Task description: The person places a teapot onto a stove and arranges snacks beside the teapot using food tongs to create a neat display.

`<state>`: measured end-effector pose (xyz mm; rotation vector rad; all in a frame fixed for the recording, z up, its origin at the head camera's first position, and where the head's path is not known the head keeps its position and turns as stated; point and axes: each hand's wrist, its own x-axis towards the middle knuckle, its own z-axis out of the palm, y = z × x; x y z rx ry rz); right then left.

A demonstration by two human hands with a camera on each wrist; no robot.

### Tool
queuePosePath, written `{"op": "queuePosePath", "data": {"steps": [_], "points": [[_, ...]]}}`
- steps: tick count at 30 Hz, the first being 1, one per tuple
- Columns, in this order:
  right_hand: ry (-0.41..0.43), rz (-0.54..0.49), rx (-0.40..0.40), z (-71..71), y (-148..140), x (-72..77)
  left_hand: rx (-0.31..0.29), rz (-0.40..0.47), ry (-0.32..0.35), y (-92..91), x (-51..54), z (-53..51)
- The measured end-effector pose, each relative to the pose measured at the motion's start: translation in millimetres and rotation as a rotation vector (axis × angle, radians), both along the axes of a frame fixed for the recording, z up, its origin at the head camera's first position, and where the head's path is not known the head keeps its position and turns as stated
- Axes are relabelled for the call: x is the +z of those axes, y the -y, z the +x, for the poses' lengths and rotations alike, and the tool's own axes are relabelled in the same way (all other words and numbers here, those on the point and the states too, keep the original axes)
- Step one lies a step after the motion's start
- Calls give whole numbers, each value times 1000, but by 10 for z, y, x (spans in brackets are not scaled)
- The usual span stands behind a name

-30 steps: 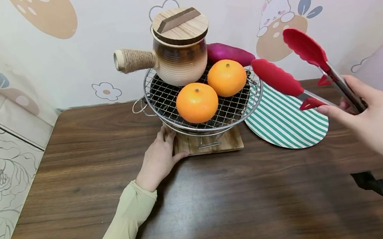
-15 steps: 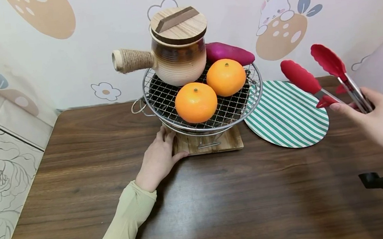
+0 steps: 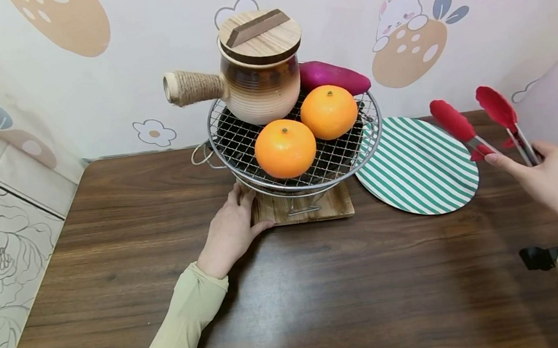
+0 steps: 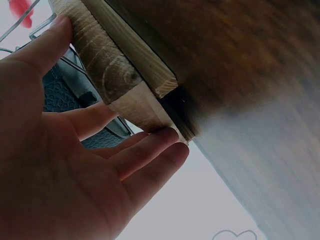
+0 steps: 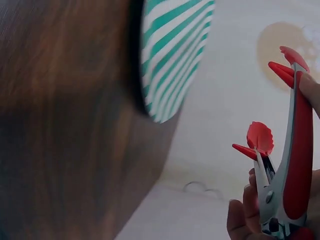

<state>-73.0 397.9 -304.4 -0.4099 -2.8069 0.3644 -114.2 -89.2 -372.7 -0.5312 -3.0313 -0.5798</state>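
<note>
My left hand holds the front left corner of a square wooden board. In the left wrist view its thumb and several fingertips touch the board's edge. On the board stands a round grill with a wire mesh, bearing a lidded clay pot, two oranges and a purple sweet potato. Of the oranges, the front orange sits left of the back orange. At the right, my right hand grips red-tipped metal tongs, whose arms are spread with nothing between them.
A round green-and-white striped mat lies on the brown wooden table, right of the grill and partly under its rim. The pot's rope-wrapped handle sticks out leftward. A patterned wall covering stands behind the table.
My right hand has moved the tongs rightward and down, away from the sweet potato and past the mat's right side. The left hand and the things on the grill stay put.
</note>
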Motion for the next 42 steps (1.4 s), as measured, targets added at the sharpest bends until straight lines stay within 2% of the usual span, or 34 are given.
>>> {"op": "queuePosePath", "data": {"steps": [3,9,13,27,33,42], "points": [[48,-19,-49,-29,-91,-88,-3,-4,2,0,-5,-6],[198,-104,-131,-119,-256,-240,-4,-3,2,8,-13,-12],[246,-102,-165,-187,-346,-328,-1,0,11,7,-12,-13],[296,-141,-240,-303,-548,-533,0,0,13,-3,4,-5],[344,-141,-273,-347,-605,-572,0,-4,11,-3,5,-3],[390,-120,-275,-363,-593,-566,1,-7,13,-2,3,-2]]}}
